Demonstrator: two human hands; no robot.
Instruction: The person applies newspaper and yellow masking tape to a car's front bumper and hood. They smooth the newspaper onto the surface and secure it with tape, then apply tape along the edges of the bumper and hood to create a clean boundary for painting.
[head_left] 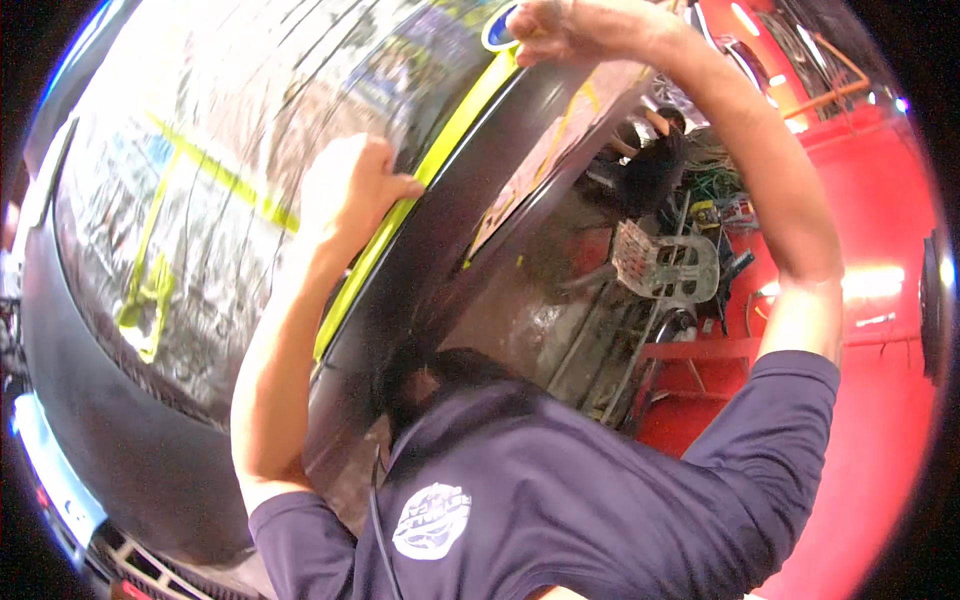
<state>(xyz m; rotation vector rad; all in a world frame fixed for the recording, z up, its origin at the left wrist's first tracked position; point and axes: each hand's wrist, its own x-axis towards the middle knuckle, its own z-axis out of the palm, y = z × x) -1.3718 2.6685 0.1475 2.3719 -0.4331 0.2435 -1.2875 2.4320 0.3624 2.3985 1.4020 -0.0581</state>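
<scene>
My right hand [548,32], at the top centre, grips a roll of yellow masking tape [492,30] with a blue inner ring. From the roll a strip of yellow tape [455,125] runs down and left along the edge of a dark car's windshield. My left hand [352,190] is curled closed, its thumb pressing on that strip partway down. Clear plastic film [250,90], wrinkled and shiny, covers the glass under my left hand. More yellow tape [235,185] crosses the film, with a loose bunched piece [150,305] lower down.
The dark car body [130,430] curves along the left. Right of the tape, a side window [535,170] is covered and edged with yellow tape. Beyond it are a plastic chair [665,262], a crouching person [655,165] in dark clothes and a bright red car [860,200].
</scene>
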